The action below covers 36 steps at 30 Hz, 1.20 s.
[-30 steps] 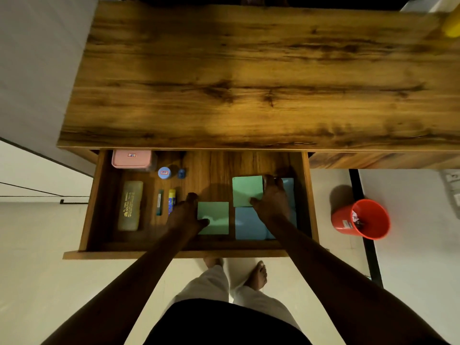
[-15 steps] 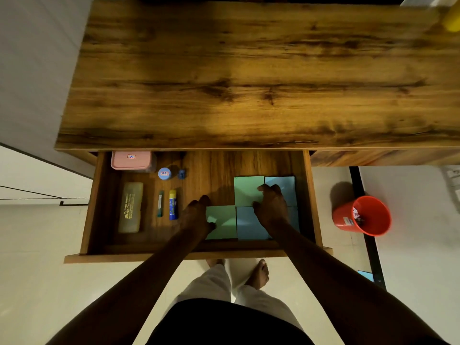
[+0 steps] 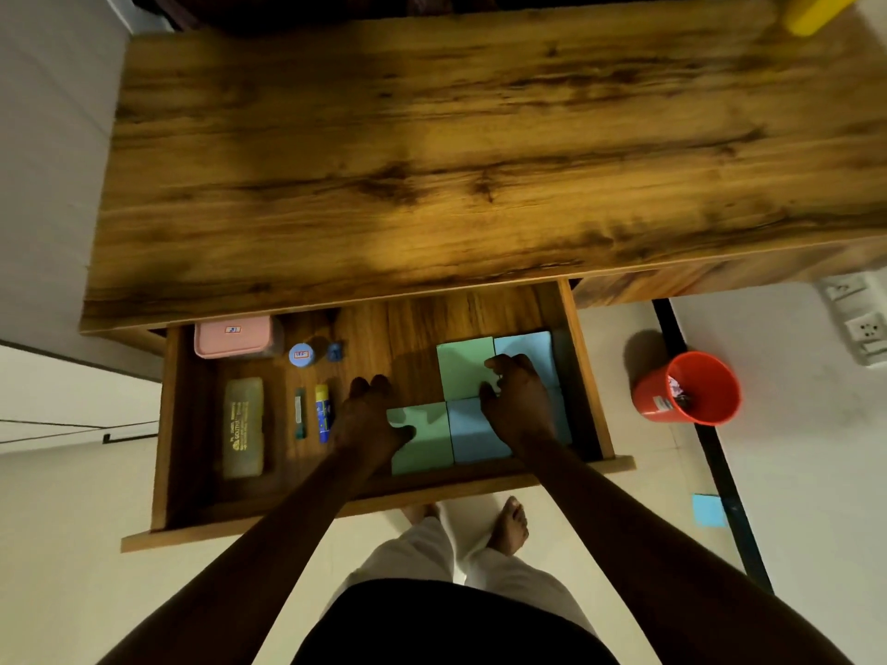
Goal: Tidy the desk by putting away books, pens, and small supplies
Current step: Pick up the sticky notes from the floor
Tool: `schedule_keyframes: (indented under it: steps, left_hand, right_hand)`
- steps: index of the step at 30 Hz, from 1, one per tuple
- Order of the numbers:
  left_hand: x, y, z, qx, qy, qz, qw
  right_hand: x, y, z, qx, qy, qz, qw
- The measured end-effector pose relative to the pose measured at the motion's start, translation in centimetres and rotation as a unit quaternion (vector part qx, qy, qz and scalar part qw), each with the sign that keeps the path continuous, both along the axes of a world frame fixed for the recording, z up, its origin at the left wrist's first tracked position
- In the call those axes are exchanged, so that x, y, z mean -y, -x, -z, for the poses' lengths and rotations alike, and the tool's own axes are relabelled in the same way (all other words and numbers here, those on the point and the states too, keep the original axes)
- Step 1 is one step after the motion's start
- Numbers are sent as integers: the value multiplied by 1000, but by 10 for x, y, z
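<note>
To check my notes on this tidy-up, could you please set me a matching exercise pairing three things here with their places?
Things:
1. pink box
2. glue stick
3. red bucket

Places:
A. on the floor, right of the drawer
B. back left corner of the drawer
C. in the drawer, just left of the left hand

Pairs: 1-B, 2-C, 3-A

Print on olive case [image 3: 243,427] too blurred.

Open drawer [image 3: 422,324]: 4 pads [image 3: 463,369] right; pink box [image 3: 233,336], case [image 3: 244,427] left
</note>
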<state>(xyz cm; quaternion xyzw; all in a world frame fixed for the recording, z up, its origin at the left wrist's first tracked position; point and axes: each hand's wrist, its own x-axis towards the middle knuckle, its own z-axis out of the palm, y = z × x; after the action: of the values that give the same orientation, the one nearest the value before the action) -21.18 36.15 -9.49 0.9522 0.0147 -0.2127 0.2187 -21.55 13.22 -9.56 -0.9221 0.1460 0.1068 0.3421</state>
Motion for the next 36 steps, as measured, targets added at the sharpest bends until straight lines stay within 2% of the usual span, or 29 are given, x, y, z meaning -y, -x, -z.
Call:
schedule_keyframes:
  steps: [6, 13, 17, 24, 30, 36]
  left_hand:
    - [47, -13, -49, 100, 91, 49, 990]
    - [156, 8, -91, 120, 226, 87, 963]
    - [244, 43, -109, 104, 277, 123, 947]
    - [384, 121, -108, 65, 310, 182, 931]
    - [461, 171, -85, 3, 290, 234, 928]
    - [521, 185, -38, -58, 252, 273, 927]
  right_hand:
    - [17, 23, -41, 66, -94, 103, 988]
    - [90, 84, -93, 167, -180, 207, 947]
    - [159, 138, -106, 205, -190, 279, 919]
    - [281, 241, -105, 209, -157, 374, 890]
    - [352, 313, -84, 165, -145, 450, 866]
    - [406, 345, -38, 99, -153, 513, 839]
